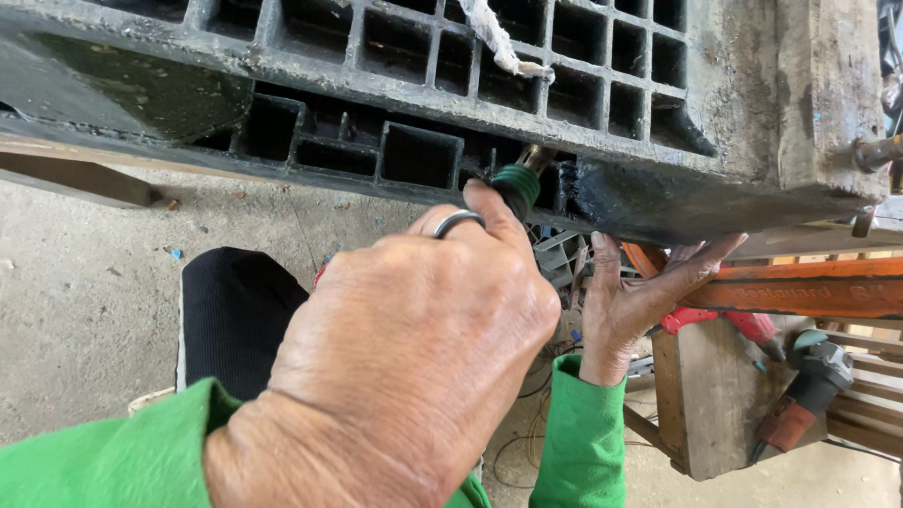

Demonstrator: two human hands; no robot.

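We look down from a head-worn camera at 2 bare hands working on the edge of a heavy, dirty black grid panel that lies tilted across the top of the view. Both arms wear bright green sleeves.

The left hand fills the middle of the picture, back of the hand toward us, a dark ring on 1 finger. Its fingers are closed around a green-handled tool, apparently a screwdriver, whose handle end pokes out past the thumb and points up into an opening in the panel's lower edge. We judge the grip is tight and the wrist cocked upward so the tool can push straight into that opening.

The right hand is further off, under the panel's lower right corner. Its palm faces up and its fingers are spread flat against the underside, gripping nothing; it seems to steady or prop the panel while the other hand works.

A frayed white strip hangs over the grid. Below right, an orange bar and an angle grinder rest on wooden boards. The floor is bare, dusty concrete.
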